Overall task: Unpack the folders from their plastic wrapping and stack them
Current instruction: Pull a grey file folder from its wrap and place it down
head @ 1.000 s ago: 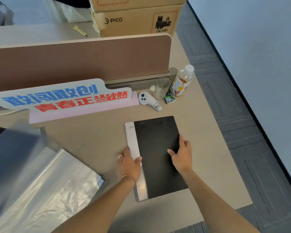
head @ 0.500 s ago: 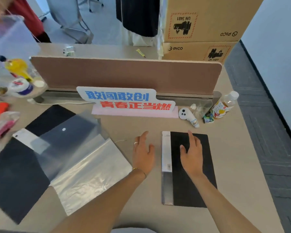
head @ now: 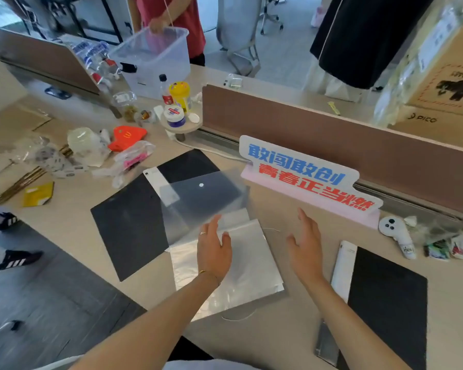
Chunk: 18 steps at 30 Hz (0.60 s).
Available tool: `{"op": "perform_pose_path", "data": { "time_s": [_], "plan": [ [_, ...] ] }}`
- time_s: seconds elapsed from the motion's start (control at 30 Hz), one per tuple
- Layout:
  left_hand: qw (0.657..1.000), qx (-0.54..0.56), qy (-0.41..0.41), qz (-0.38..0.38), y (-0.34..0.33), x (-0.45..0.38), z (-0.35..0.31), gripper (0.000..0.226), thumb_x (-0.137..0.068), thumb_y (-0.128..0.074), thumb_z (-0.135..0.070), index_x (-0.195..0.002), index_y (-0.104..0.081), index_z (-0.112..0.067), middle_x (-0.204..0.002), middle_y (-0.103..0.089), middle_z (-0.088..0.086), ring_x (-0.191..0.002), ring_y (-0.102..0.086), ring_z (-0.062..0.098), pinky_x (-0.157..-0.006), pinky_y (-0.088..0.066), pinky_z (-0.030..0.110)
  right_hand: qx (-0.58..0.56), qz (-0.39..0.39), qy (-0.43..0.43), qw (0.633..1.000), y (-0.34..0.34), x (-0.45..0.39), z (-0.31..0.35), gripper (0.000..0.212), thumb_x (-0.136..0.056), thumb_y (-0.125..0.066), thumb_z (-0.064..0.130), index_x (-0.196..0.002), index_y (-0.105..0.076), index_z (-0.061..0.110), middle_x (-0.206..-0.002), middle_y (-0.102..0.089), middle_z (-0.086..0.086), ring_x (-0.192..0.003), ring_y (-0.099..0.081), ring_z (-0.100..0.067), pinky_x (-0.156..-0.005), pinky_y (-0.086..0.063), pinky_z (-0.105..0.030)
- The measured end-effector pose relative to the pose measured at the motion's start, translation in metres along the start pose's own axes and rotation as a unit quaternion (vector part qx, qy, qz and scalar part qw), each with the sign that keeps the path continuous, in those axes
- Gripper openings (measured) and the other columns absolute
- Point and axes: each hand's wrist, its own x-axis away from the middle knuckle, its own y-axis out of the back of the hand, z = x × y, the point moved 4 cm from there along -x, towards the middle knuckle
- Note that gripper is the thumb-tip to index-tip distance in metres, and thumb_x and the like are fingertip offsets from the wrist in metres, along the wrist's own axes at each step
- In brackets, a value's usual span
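Note:
A black folder with a white spine [head: 385,297] lies flat on the desk at the right, unwrapped. More black folders [head: 131,222] lie at the left, partly under clear plastic wrapping [head: 198,198]. An empty plastic bag [head: 246,271] lies in the middle. My left hand [head: 214,249] hovers open over that bag, fingers spread. My right hand [head: 305,249] is open above bare desk, between the bag and the right folder. Neither hand holds anything.
A blue and red sign on a pink base [head: 305,177] stands before the brown desk divider [head: 332,145]. A white controller [head: 396,231] and wrappers lie at the right. Bottles, bags and clutter [head: 112,145] crowd the left. A person in red holds a clear bin [head: 155,49].
Both hands left the right folder and moved left toward the plastic bag. My view swung left, bringing the wrapped folders and cluttered desk side into sight.

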Motion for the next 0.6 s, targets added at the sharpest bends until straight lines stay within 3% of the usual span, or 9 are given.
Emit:
{"op": "perform_pose_path", "data": {
  "time_s": [0.1,0.17,0.37,0.47,0.53,0.6],
  "plan": [
    [0.999,0.013,0.036,-0.012,0.033,-0.016,0.031,0.050,-0.101,-0.047,-0.022,-0.148,-0.039,-0.035,-0.143,-0.047,-0.003,-0.101,-0.062,0.012,-0.099,-0.050,0.034,0.008,0.035,0.004,0.999,-0.035,-0.009,0.014,0.070,-0.094,-0.058,0.007,-0.156,-0.030,0.024,-0.157,-0.036,-0.003,-0.145,-0.035,-0.023,-0.114,-0.025,-0.027],
    [0.997,0.017,0.071,-0.022,0.052,-0.029,0.051,0.051,-0.100,-0.046,-0.019,-0.148,-0.039,-0.035,-0.138,-0.048,-0.003,-0.093,-0.060,0.008,-0.094,-0.048,0.031,0.019,0.055,-0.004,0.998,-0.057,-0.015,0.022,0.070,-0.093,-0.059,0.008,-0.156,-0.031,0.024,-0.158,-0.036,-0.002,-0.145,-0.036,-0.024,-0.114,-0.024,-0.026],
    [0.985,0.052,0.166,-0.017,0.086,-0.068,0.115,0.051,-0.100,-0.047,-0.022,-0.150,-0.038,-0.027,-0.146,-0.047,-0.001,-0.127,-0.052,0.020,-0.111,-0.042,0.038,0.056,0.127,-0.068,0.988,-0.115,-0.046,0.026,0.071,-0.092,-0.064,0.012,-0.156,-0.032,0.018,-0.162,-0.035,-0.005,-0.148,-0.034,-0.027,-0.118,-0.021,-0.031],
    [0.969,0.107,0.220,0.016,0.090,-0.088,0.140,0.056,-0.101,-0.049,-0.025,-0.154,-0.032,-0.028,-0.152,-0.047,0.001,-0.134,-0.050,0.024,-0.115,-0.040,0.044,0.074,0.128,-0.107,0.983,-0.126,-0.063,0.025,0.073,-0.094,-0.063,0.015,-0.158,-0.028,0.018,-0.164,-0.030,-0.002,-0.151,-0.028,-0.026,-0.119,-0.017,-0.031],
    [0.954,0.159,0.250,0.038,0.090,-0.102,0.150,0.056,-0.102,-0.049,-0.024,-0.155,-0.030,-0.029,-0.151,-0.048,0.002,-0.133,-0.050,0.025,-0.110,-0.043,0.040,0.055,0.138,-0.142,0.979,-0.132,-0.074,0.021,0.069,-0.095,-0.061,0.013,-0.157,-0.030,0.019,-0.161,-0.034,-0.003,-0.149,-0.030,-0.027,-0.116,-0.021,-0.029],
    [0.939,0.207,0.268,0.055,0.088,-0.114,0.156,0.056,-0.102,-0.049,-0.020,-0.155,-0.031,-0.027,-0.142,-0.055,0.002,-0.124,-0.055,0.023,-0.094,-0.049,0.030,0.004,0.165,-0.202,0.965,-0.137,-0.082,0.020,0.065,-0.096,-0.059,0.010,-0.155,-0.032,0.018,-0.157,-0.041,-0.007,-0.143,-0.041,-0.027,-0.107,-0.032,-0.026]
  ]
}}
